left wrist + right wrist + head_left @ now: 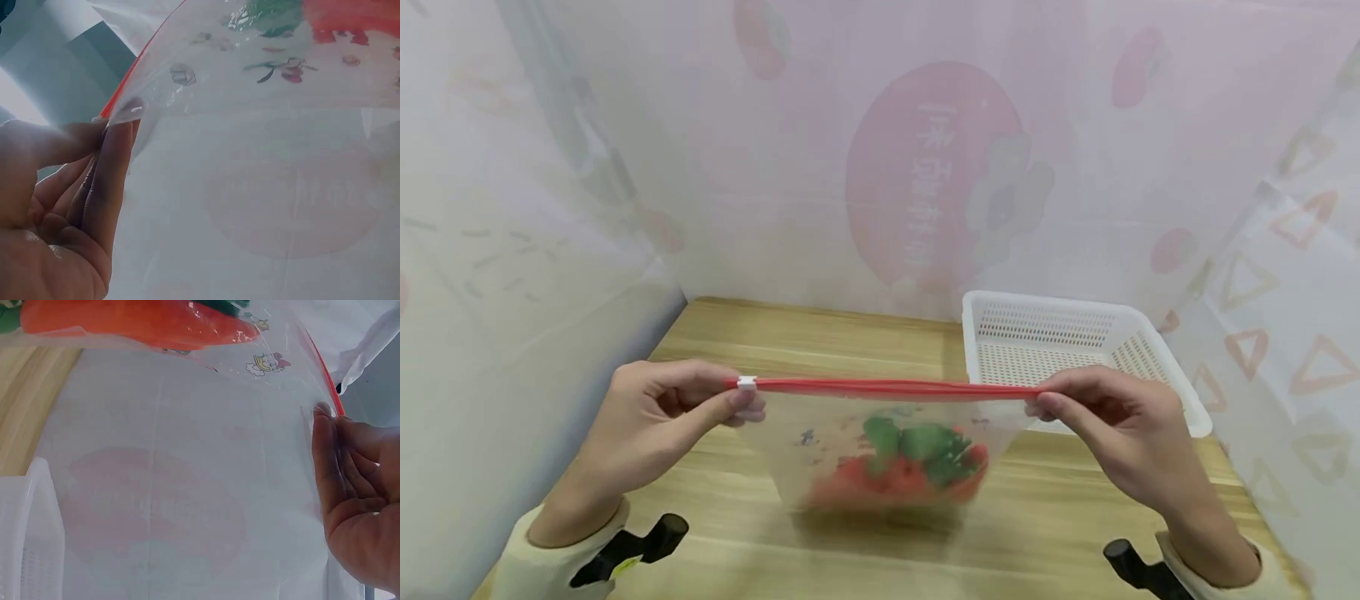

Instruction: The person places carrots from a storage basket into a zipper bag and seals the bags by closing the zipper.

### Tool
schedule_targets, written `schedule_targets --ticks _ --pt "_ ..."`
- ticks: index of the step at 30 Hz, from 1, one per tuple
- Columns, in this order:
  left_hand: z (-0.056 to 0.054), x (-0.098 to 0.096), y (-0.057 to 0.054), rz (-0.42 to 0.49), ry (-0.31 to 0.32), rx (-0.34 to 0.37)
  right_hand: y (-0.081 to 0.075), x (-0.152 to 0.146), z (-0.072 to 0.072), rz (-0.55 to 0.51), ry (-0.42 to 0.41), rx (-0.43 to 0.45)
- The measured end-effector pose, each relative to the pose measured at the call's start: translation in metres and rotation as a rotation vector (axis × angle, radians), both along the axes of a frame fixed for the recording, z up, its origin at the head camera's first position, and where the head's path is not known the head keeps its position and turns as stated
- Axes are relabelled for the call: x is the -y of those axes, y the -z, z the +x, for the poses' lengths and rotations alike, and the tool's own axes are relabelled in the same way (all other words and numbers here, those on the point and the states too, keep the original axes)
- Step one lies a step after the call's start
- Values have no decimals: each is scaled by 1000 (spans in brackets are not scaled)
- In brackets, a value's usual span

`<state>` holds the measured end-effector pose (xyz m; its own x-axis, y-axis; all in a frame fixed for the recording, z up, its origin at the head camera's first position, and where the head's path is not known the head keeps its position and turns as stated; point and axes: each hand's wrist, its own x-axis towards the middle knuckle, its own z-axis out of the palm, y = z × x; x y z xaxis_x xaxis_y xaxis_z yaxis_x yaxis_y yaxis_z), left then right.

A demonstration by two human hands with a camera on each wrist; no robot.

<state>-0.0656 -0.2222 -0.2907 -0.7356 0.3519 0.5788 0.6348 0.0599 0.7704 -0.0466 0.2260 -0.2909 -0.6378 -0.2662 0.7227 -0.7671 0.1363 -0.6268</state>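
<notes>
A clear zip bag (797, 454) with small printed pictures hangs between my two hands, its red zip strip (887, 387) stretched level across the head view. My left hand (658, 417) pinches the strip's left end, beside the white slider (747, 382). At the other end my right hand (1116, 425) pinches the corner between thumb and fingers. Inside the bag lie orange-red carrot-like pieces (144, 322) with green tops (925, 442); their exact kind is blurred by the plastic. Both wrist views show the thumb pressed against the fingers at the bag's edge.
A white perforated basket (973, 337) stands at the back right of the wooden table (722, 325), partly behind the right hand. Pale printed curtains (760, 208) enclose the table at the back and sides.
</notes>
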Motion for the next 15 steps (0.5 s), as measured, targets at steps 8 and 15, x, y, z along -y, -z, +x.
schedule_targets --ticks 8,15 --pt "-31 -7 19 -180 -81 248 13 -4 -20 156 175 309" --pt "-80 -20 62 -112 -95 290 52 -9 -69 138 208 400"
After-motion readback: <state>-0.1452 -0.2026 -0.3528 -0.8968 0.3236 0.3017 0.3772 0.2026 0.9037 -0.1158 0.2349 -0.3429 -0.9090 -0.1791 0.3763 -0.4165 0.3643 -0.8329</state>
